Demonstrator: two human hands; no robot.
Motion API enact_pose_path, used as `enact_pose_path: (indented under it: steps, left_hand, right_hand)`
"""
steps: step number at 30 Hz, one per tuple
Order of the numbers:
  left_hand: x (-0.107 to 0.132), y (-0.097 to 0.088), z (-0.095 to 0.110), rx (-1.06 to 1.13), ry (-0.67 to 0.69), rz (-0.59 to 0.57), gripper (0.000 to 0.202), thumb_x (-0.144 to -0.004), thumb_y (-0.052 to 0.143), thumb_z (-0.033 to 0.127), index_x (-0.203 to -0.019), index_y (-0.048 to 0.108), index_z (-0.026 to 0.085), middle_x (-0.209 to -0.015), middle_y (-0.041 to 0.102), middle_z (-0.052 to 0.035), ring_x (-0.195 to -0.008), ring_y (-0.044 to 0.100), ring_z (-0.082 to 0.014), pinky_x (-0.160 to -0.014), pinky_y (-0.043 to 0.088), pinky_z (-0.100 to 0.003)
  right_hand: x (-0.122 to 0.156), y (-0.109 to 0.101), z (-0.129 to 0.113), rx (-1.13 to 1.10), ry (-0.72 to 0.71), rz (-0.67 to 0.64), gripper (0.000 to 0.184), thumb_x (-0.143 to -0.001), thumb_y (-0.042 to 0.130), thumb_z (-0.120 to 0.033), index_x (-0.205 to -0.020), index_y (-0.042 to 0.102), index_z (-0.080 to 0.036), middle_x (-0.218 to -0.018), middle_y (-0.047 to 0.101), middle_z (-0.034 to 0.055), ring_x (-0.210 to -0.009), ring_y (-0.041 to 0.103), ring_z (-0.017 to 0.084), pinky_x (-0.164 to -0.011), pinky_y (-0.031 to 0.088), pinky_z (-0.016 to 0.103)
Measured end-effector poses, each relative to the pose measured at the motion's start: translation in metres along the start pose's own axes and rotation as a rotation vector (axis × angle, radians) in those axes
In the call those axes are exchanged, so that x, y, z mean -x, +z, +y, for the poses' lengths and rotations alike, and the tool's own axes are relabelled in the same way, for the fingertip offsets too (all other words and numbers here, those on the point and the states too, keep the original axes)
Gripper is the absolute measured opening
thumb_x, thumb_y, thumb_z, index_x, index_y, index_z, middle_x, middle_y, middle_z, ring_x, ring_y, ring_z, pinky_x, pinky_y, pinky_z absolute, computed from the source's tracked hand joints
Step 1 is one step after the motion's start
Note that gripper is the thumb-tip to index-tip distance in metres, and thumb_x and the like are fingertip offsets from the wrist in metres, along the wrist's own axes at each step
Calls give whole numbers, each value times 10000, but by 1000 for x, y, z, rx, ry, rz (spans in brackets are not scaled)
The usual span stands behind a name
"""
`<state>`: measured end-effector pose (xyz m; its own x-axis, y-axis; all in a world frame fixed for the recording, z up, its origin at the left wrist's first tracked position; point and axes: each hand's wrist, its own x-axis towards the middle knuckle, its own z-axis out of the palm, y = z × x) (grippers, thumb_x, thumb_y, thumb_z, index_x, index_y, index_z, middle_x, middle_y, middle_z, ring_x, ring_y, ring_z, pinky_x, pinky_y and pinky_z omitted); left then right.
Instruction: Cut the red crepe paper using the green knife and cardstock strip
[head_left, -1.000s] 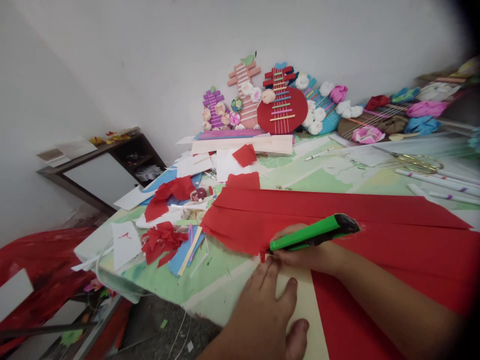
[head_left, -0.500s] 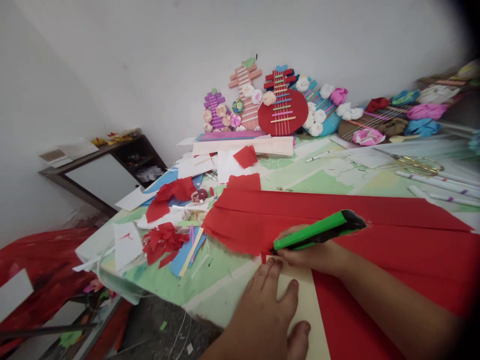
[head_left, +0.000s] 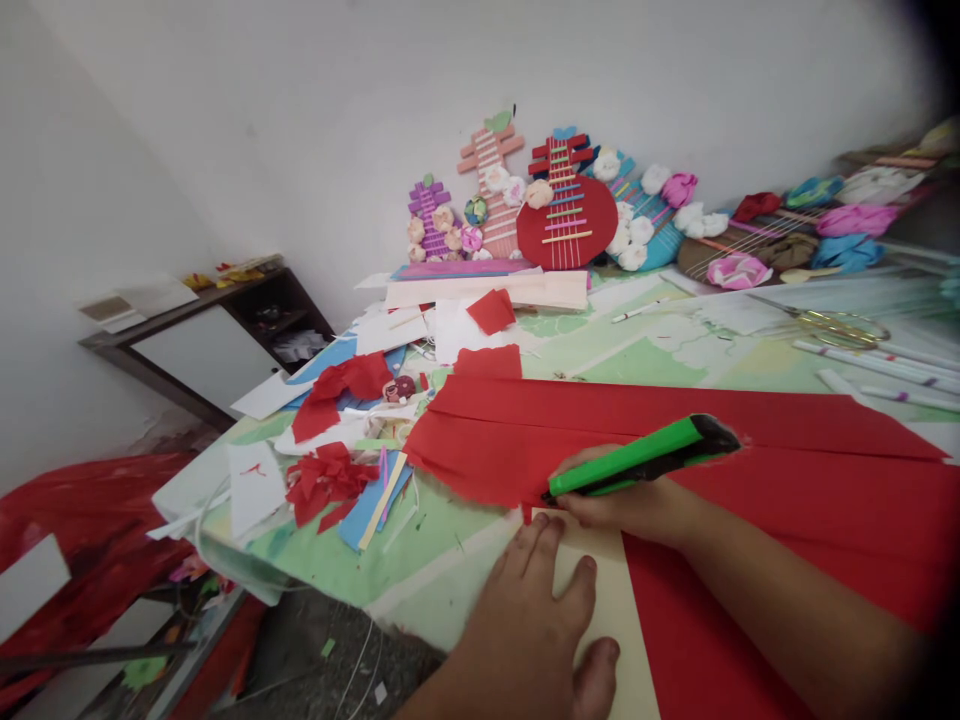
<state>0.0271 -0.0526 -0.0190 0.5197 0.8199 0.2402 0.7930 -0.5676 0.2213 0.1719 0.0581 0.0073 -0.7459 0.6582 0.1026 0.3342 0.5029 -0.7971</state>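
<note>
My right hand [head_left: 626, 505] is closed around a green utility knife [head_left: 637, 460] with a black end, its tip down at the near left edge of a large red paper sheet [head_left: 750, 480]. My left hand [head_left: 536, 630] lies flat with fingers spread on a cream card [head_left: 611, 610] that sits partly under the red sheet, just below the knife tip.
Red paper scraps [head_left: 330, 480], blue and white offcuts litter the table's left end [head_left: 300, 550]. Paper guitar-shaped crafts with flowers [head_left: 562, 200] lean on the back wall. Scissors [head_left: 832, 322] and white sticks [head_left: 885, 365] lie at the right. A dark side table [head_left: 187, 330] stands at the left.
The knife's black end has risen and shifted slightly right; my right hand moved a little right along the paper edge. My left hand has stayed put.
</note>
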Motion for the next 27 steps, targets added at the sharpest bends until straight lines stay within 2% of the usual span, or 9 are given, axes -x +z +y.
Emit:
enact_pose_path:
  steps: [5,12,27]
  left_hand:
    - [-1,-1,0,2,4,23,462,-728,541,388,-1090,543,101,-1223,425,-254,-1140,376,-388,-867,386,-506]
    - [-1,-4,0,2,-2,-26,490,-718,561,409,-1102,540,106,-1223,411,-278,-1141,369,-397,-878,367,-505]
    - [-1,-5,0,3,1,-43,485,-723,551,403,-1101,533,101,-1218,413,-277,-1142,367,-398,-880,363,-509]
  right_hand:
    - [2,-2,-2,-63,36,-4,226,-729,466,-195,-521,378,-207,-548,452,-39,-515,448,102,-526,400,229]
    - [1,-1,0,-87,65,10,209,-733,471,-203,-536,403,-205,-562,477,-31,-543,475,110,-536,406,228]
    - [0,-2,-2,-135,45,-19,204,-709,481,-162,-523,407,-201,-555,470,-42,-534,465,104,-540,400,228]
